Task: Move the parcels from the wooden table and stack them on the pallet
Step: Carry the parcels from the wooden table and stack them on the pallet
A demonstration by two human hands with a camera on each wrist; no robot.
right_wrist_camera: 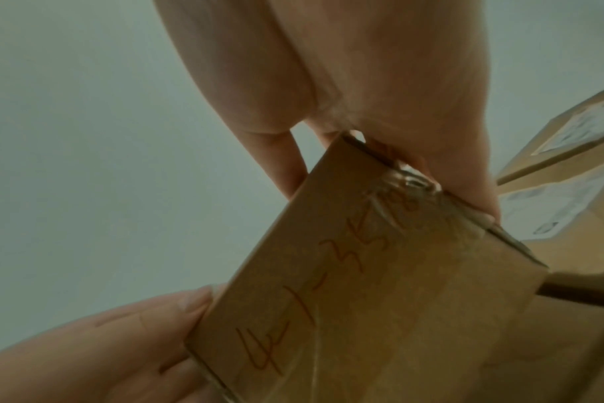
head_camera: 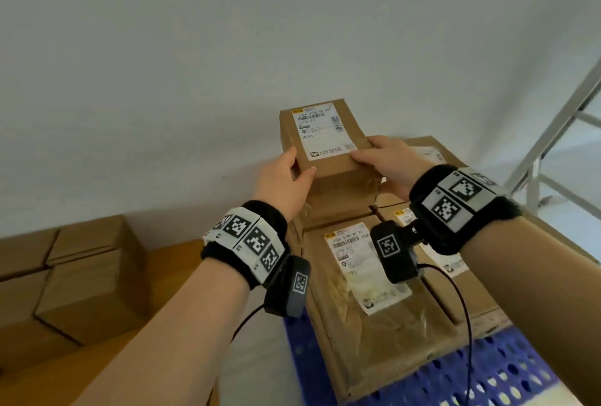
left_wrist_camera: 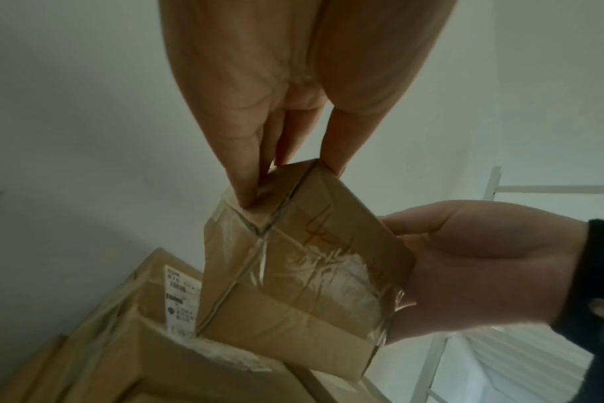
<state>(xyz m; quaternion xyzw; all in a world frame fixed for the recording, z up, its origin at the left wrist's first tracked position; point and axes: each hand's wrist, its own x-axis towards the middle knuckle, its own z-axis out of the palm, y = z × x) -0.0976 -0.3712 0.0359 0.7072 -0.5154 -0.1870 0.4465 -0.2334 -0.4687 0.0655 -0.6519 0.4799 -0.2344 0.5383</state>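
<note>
Parcel (head_camera: pixel 325 145), a small brown cardboard box with a white shipping label on its upper face, sits up in the air between both hands, above the stack of parcels (head_camera: pixel 364 292) on the blue pallet (head_camera: pixel 507 379). Whether its lower end touches the box under it I cannot tell. Its underside carries clear tape and red handwritten marks, plain in the right wrist view. The left hand (head_camera: pixel 286 178) grips the near left corner, thumb on top by the label's edge, fingers (left_wrist_camera: pixel 245 169) running straight down the side face. The right hand (head_camera: pixel 387 162) clasps the right side, thumb laid on the label's corner, the other fingers wrapped below. Under the hands lie larger flat cartons with their own labels, wrapped in wrinkled tape, side by side on the perforated pallet deck. Off to the left stand more plain cardboard boxes (head_camera: pixel 78 275) on a wooden table (head_camera: pixel 175 262). A white wall (head_camera: pixel 227 48) rises behind, and a pale metal frame (head_camera: pixel 553 145) leans at the right.
</note>
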